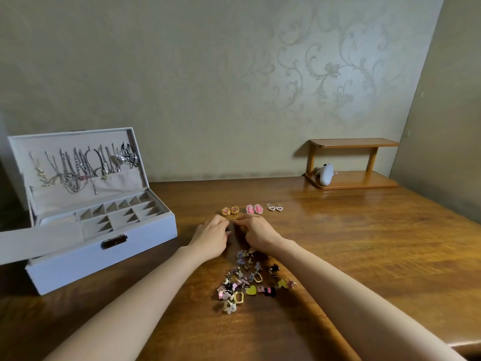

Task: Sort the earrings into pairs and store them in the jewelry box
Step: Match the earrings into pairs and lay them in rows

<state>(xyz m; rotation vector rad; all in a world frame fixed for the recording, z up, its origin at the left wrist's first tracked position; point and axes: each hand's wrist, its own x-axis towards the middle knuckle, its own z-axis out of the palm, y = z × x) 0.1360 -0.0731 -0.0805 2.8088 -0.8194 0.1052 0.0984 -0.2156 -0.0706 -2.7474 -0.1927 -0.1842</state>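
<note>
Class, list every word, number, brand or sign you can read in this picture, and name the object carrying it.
None can be read. The dark metal clasp on the white jewelry box shows no legible marking; nor does the white plastic gadget on the small wooden shelf.

The brown wooden counter (364, 243) has bare room on the right. The open white jewelry box (104, 246) blocks the left side. A heap of mixed earrings (250, 282) lies in the middle, with a row of three sorted pairs (253, 209) behind it. A small wooden shelf (351, 178) stands at the back right.
</note>
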